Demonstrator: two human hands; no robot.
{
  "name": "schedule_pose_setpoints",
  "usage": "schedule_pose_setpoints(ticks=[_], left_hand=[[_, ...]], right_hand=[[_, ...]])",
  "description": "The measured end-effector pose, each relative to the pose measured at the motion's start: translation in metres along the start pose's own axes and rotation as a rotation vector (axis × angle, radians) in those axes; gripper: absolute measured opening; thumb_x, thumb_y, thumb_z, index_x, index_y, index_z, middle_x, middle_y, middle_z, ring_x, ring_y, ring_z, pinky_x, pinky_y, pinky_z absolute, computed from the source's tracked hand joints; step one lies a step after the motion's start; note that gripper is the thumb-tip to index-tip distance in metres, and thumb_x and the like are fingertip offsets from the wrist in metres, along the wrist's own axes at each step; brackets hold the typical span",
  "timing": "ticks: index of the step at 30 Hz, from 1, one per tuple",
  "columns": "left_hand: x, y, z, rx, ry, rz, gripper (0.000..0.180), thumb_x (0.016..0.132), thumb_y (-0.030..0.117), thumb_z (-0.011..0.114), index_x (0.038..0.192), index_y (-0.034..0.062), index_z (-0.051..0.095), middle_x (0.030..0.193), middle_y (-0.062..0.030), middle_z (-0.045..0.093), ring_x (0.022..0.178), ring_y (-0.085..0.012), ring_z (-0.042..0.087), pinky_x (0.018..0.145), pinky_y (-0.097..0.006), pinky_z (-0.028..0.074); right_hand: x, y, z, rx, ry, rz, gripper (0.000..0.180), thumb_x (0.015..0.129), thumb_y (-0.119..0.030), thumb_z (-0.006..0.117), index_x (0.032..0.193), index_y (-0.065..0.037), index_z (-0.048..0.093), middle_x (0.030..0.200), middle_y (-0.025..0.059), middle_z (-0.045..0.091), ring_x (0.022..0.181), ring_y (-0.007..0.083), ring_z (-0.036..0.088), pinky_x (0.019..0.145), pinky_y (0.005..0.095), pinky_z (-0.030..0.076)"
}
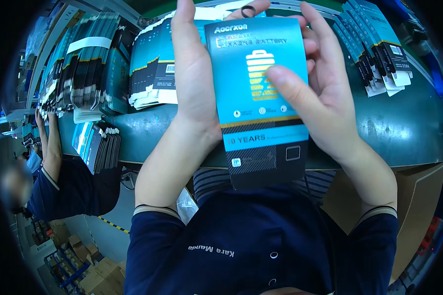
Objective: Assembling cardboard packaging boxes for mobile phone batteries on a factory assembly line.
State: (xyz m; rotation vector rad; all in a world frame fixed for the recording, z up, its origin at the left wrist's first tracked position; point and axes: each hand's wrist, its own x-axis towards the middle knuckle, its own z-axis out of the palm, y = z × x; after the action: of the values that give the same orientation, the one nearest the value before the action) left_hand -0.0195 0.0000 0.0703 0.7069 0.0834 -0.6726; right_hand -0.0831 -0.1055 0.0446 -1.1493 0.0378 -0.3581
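A teal and black printed battery carton (263, 113) is held up in front of me, its battery picture facing me. My right hand (325, 93) grips its right side, the thumb lying across the front and the fingers behind the edge. My left hand (196, 78) holds it from the left; its thumb points up beside the carton. Most of the left fingers are hidden behind it, though one with a dark ring shows above its top edge. Whether the carton is folded flat cannot be told.
Stacks of similar flat cartons (155, 64) and a banded bundle (91, 64) cover the green table (379, 123) at the left. Further cartons (376, 46) lie at the far right. A small stack (97, 147) overhangs the front edge near a co-worker (74, 191). A brown cardboard box (418, 206) stands right.
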Motion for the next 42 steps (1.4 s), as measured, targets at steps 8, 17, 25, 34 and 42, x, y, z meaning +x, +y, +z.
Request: schedule_pose_setpoints(ticks=[8, 17, 25, 34, 42], left_hand=[[0.012, 0.021, -0.030, -0.094, -0.169, 0.270, 0.079, 0.088, 0.072, 0.033, 0.122, 0.0017, 0.045, 0.124, -0.0258, 0.050, 0.105, -0.0389, 0.058, 0.086, -0.052, 0.053], [0.011, 0.016, -0.018, -0.011, 0.007, 0.281, 0.083, 0.087, 0.074, 0.034, 0.125, 0.0010, 0.044, 0.122, -0.0244, 0.052, 0.103, -0.0359, 0.059, 0.084, -0.050, 0.054], [0.008, 0.009, -0.017, 0.086, 0.046, 0.283, 0.086, 0.085, 0.077, 0.035, 0.124, 0.0003, 0.045, 0.121, -0.0242, 0.052, 0.106, -0.0353, 0.057, 0.087, -0.048, 0.053], [0.008, 0.012, -0.010, 0.006, 0.054, 0.299, 0.083, 0.086, 0.075, 0.034, 0.119, 0.0007, 0.047, 0.119, -0.0236, 0.052, 0.105, -0.0344, 0.057, 0.087, -0.047, 0.052], [0.019, 0.027, -0.073, 0.049, -0.531, 0.219, 0.106, 0.083, 0.081, 0.021, 0.138, -0.0078, 0.033, 0.131, -0.0316, 0.045, 0.114, -0.0445, 0.055, 0.092, -0.052, 0.051]], right_hand=[[-0.005, 0.030, -0.019, -0.368, -0.514, -0.217, 0.107, 0.074, -0.005, 0.079, 0.150, -0.003, 0.005, 0.149, 0.0168, 0.027, 0.135, 0.0259, 0.034, 0.108, 0.0367, 0.032], [0.012, 0.015, -0.026, -0.339, -0.434, 0.053, 0.073, 0.078, -0.013, 0.078, 0.138, 0.005, 0.039, 0.127, 0.0134, 0.054, 0.120, 0.0203, 0.051, 0.105, 0.0340, 0.038], [0.022, 0.022, -0.036, -0.470, -0.393, -0.166, 0.068, 0.079, -0.012, 0.077, 0.136, 0.002, 0.043, 0.120, 0.0121, 0.058, 0.112, 0.0186, 0.056, 0.099, 0.0332, 0.044], [0.015, 0.003, -0.029, -0.342, -0.398, 0.079, 0.071, 0.077, -0.011, 0.078, 0.135, 0.007, 0.042, 0.112, 0.0146, 0.062, 0.105, 0.0168, 0.060, 0.093, 0.0292, 0.046], [0.021, -0.007, -0.034, -0.118, -0.409, 0.306, 0.051, 0.085, -0.011, 0.069, 0.129, 0.008, 0.050, 0.101, 0.0158, 0.069, 0.088, 0.0153, 0.068, 0.082, 0.0263, 0.054]])
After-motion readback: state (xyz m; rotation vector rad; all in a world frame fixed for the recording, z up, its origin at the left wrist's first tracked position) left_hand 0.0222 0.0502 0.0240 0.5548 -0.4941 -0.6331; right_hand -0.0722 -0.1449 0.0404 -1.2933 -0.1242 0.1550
